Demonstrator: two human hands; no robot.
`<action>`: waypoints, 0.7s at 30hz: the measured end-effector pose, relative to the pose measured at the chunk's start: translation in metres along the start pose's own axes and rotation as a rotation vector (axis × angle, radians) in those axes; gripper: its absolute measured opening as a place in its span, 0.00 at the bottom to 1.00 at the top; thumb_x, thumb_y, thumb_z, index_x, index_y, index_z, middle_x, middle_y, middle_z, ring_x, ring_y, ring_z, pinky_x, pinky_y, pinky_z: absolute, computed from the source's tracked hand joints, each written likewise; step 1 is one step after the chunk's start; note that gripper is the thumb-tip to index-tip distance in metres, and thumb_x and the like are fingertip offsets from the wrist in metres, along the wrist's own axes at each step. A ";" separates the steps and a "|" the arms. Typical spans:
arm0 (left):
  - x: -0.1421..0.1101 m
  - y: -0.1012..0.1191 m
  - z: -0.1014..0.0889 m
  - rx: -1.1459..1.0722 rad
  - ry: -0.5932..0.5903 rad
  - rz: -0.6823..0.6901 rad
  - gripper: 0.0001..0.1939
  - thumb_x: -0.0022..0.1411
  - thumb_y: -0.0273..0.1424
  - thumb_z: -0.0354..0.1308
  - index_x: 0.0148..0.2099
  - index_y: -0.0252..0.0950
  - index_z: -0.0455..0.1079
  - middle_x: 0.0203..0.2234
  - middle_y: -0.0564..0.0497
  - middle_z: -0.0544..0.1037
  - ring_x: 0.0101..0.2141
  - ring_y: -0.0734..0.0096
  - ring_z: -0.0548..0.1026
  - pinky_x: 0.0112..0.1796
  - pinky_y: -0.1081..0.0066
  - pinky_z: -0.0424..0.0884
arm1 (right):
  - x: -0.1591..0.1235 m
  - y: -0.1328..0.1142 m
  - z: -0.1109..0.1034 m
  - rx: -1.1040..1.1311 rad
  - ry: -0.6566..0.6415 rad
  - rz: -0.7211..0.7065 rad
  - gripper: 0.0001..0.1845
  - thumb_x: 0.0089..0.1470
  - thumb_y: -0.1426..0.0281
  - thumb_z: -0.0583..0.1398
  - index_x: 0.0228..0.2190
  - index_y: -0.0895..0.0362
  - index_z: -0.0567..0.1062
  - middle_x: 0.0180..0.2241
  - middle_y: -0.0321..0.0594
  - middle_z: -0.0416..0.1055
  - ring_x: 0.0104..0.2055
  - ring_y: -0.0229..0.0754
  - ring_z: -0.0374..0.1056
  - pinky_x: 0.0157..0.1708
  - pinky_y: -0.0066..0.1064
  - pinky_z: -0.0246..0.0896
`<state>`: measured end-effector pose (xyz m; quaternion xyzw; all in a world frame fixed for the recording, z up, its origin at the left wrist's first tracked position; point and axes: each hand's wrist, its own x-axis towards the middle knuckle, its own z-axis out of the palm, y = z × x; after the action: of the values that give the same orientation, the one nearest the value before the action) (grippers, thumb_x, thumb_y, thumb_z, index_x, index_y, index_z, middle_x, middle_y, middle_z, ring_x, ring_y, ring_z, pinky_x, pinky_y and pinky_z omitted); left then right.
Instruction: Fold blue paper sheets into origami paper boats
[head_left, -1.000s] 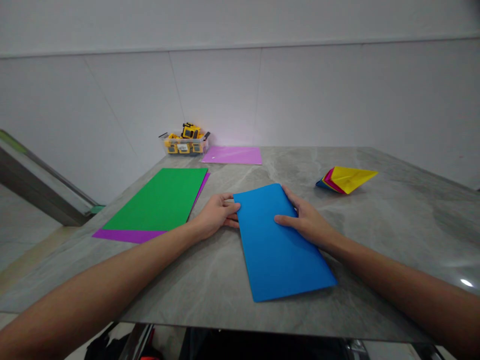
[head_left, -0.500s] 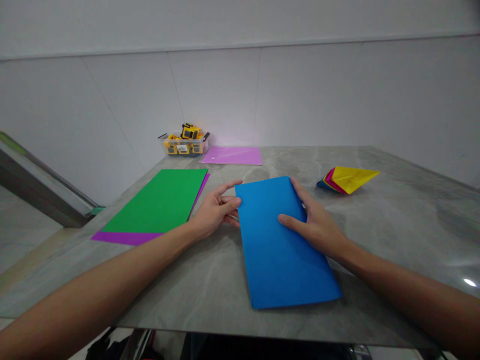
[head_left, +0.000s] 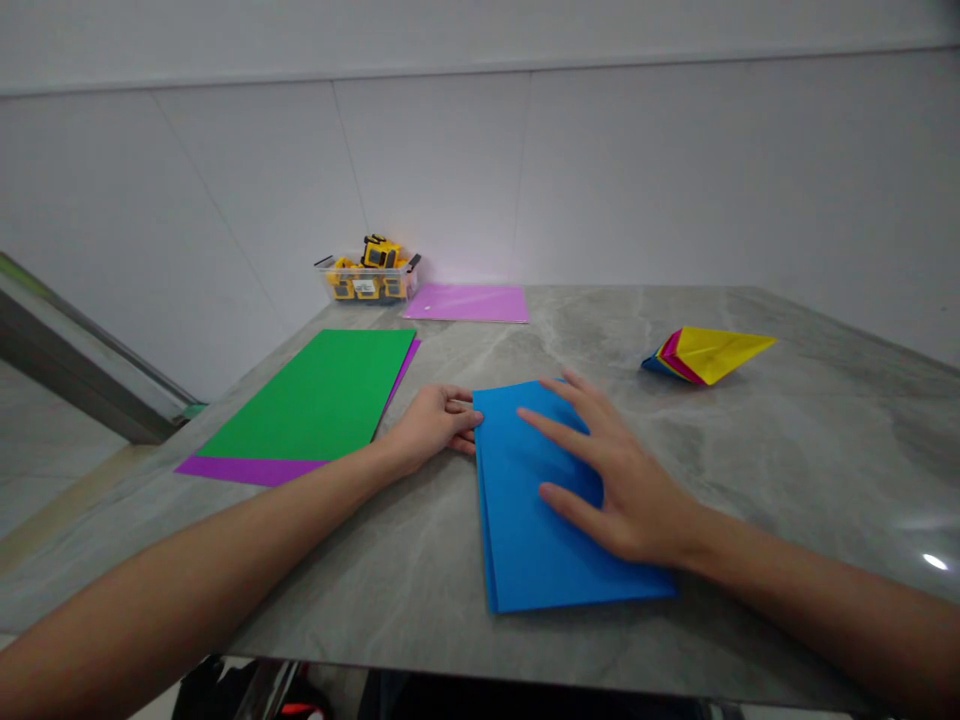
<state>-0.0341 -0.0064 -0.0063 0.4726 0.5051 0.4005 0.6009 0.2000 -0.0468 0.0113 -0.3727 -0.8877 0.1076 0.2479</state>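
A folded sheet of blue paper lies on the grey table in front of me, its two layers slightly apart along the left edge. My left hand pinches its upper left corner between thumb and fingers. Over the upper right part of the sheet, my right hand is open with fingers spread, close above or touching the paper; I cannot tell which. To the left lies a green sheet on top of a purple sheet. A folded paper piece in yellow, pink and blue stands at the right.
At the back left stands a clear plastic box with yellow toy vehicles in it. Beside it lies a pink-purple pack of sheets. The grey marbled table meets a white wall behind. Its front edge runs below my forearms.
My right hand has let go of the paper's right edge and now spreads over its top. The blue paper has come down flatter on the table. My left hand stays at the corner.
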 end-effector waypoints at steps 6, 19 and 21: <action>-0.003 0.003 -0.002 0.354 0.005 0.163 0.16 0.54 0.24 0.64 0.47 0.29 0.72 0.21 0.54 0.77 0.17 0.78 0.72 0.19 0.80 0.69 | -0.003 -0.004 0.009 -0.071 -0.172 0.088 0.31 0.51 0.56 0.61 0.56 0.45 0.68 0.65 0.47 0.51 0.67 0.67 0.39 0.58 0.72 0.28; -0.005 0.004 -0.002 0.282 -0.121 0.163 0.20 0.55 0.26 0.58 0.51 0.36 0.75 0.26 0.51 0.81 0.24 0.71 0.76 0.25 0.74 0.73 | -0.009 -0.021 -0.003 0.151 -0.186 -0.102 0.30 0.53 0.59 0.60 0.56 0.52 0.69 0.63 0.48 0.57 0.64 0.61 0.50 0.60 0.60 0.46; -0.004 0.005 -0.006 0.311 -0.152 0.196 0.20 0.55 0.26 0.57 0.51 0.37 0.76 0.31 0.51 0.82 0.29 0.67 0.78 0.29 0.72 0.75 | -0.006 -0.020 -0.006 0.151 -0.280 -0.223 0.32 0.52 0.58 0.61 0.58 0.53 0.67 0.63 0.48 0.57 0.65 0.60 0.50 0.61 0.58 0.44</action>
<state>-0.0407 -0.0081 -0.0012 0.6355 0.4658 0.3372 0.5152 0.1947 -0.0645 0.0218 -0.2340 -0.9387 0.1966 0.1596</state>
